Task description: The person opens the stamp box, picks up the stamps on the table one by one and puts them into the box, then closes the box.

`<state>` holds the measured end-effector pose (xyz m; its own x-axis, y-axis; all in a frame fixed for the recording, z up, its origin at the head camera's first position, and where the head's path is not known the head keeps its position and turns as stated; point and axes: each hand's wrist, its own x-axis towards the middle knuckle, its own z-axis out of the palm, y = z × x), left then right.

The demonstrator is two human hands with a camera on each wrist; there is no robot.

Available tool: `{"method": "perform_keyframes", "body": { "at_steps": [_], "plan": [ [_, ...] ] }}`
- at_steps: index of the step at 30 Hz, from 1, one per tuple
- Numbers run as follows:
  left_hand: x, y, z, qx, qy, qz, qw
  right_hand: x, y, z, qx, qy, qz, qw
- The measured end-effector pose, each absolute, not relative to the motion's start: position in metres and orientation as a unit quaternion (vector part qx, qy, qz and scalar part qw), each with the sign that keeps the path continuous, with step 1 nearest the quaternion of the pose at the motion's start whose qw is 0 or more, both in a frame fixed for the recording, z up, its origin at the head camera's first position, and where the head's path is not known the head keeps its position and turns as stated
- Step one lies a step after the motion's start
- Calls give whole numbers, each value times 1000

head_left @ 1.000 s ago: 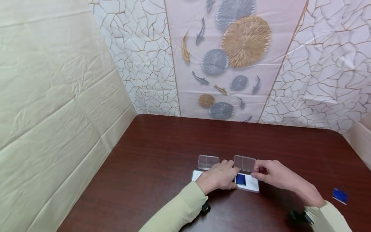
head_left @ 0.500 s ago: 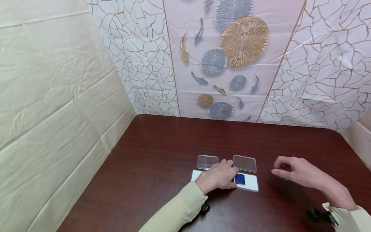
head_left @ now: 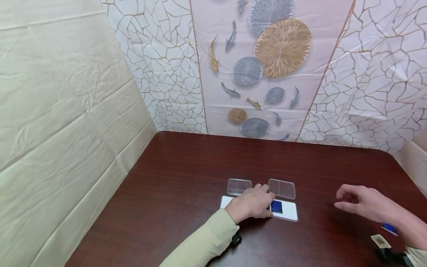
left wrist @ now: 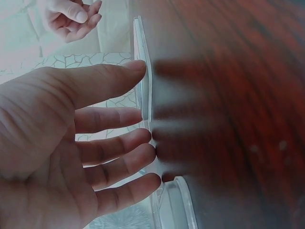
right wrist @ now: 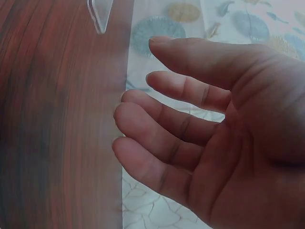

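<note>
My left hand (head_left: 252,203) rests over white-lined, clear plastic cases, its fingers reaching down to their edges; in the left wrist view its thumb and fingertips are right at a case edge. Part of the cases is hidden beneath it. To its right shows a white case base (head_left: 290,211) with a small flat blue square (head_left: 276,206) on it. Two clear lids, a left lid (head_left: 235,186) and a right lid (head_left: 281,188), stand behind the bases. My right hand (head_left: 363,200) hovers at the right, fingers loosely bent and holding nothing.
A second small blue piece (head_left: 389,228) lies on the dark wooden table (head_left: 186,178), partly covered by the right forearm. Near that wrist is a small beige piece (head_left: 380,241). A patterned cloth (head_left: 267,74) hangs behind the table's far edge.
My right hand has left the right end of the cases and moved right, to near the loose pieces. The left hand stays in place; the blue square remains on the white base.
</note>
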<state>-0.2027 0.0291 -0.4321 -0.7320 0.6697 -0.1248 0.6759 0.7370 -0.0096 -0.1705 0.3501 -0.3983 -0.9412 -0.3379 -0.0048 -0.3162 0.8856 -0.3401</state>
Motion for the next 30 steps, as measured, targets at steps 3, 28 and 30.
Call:
{"method": "perform_keyframes", "body": {
  "at_steps": [3, 28, 30],
  "plan": [
    [-202, 29, -432, 362, 930, -28, 57, -169, 358, -400, -159, 973, -166, 22],
    [-203, 31, -433, 360, 931, -30, 59, -173, 429, -420, -112, 984, -107, 93],
    [-204, 31, -433, 360, 931, -30, 57, -172, 434, -422, -105, 984, -104, 99]
  ]
}}
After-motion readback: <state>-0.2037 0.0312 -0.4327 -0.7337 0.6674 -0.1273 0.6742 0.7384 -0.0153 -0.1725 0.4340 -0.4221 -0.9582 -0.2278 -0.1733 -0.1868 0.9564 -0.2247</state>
